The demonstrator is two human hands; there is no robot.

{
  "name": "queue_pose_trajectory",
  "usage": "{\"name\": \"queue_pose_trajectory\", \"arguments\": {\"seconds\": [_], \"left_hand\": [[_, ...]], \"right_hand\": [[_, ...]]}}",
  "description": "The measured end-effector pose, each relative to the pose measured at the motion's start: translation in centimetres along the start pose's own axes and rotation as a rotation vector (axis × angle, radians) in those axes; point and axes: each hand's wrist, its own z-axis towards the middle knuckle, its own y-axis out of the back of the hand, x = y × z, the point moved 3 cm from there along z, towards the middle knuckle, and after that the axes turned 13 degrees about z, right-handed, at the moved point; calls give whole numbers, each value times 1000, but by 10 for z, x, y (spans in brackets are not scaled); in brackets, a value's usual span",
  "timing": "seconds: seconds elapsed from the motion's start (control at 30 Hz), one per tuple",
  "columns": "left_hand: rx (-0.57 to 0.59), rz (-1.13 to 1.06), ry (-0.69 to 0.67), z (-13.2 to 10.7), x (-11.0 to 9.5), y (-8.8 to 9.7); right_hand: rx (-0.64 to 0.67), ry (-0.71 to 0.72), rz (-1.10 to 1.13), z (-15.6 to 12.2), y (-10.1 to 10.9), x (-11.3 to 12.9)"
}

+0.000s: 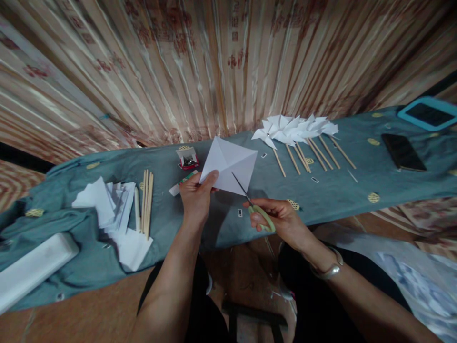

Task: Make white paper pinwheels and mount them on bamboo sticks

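A square sheet of white paper (232,159), creased along its diagonals, is pinched at its left corner by my left hand (197,193), thumb on top. My right hand (274,216) grips a pair of scissors (263,220) with pale green handles, fingers in the loops. The scissor blades lie at the paper's lower right, their tips pointing toward its middle. Behind my left hand are a small open box of metal pins (188,159) and a green and white box (183,182), partly hidden by the hand.
White paper pinwheels on wooden sticks (285,128) lie in a row at the back right. Paper sheets (116,205) and loose wooden sticks (147,202) lie left. A white case (37,269), black phone (403,151) and blue-framed device (428,113) rest on the green cloth (342,190).
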Motion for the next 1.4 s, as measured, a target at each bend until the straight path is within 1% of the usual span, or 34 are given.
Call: {"name": "queue_pose_trajectory", "arguments": {"seconds": [0.27, 0.47, 0.57, 0.67, 0.73, 0.83, 0.93, 1.03, 1.1, 1.27, 1.4], "left_hand": [[-34, -12, 11, 7, -1, 5], [-72, -12, -27, 14, -3, 14], [-80, 15, -26, 16, -3, 16], [-68, 48, -22, 15, -3, 15], [-14, 86, -29, 12, -2, 12], [133, 168, -22, 6, 1, 3], [295, 214, 28, -3, 5, -7], [435, 230, 73, -11, 8, -17], [496, 233, 82, -15, 8, -21], [587, 276, 97, -18, 11, -24], [606, 306, 59, -19, 14, -23]], "right_hand": [[82, -39, -57, -2, 6, 0], [83, -44, -141, -2, 17, 2], [45, 4, -230, 0, 26, 8], [-73, 119, -253, 4, 36, 19], [-172, 224, -244, 6, 43, 30], [-296, 340, -242, 10, 53, 45], [-343, 401, -216, 14, 59, 56], [-318, 407, -208, 16, 60, 62], [-278, 389, -228, 17, 59, 63], [-200, 302, -308, 16, 54, 60], [-159, 254, -349, 15, 50, 58]]}}
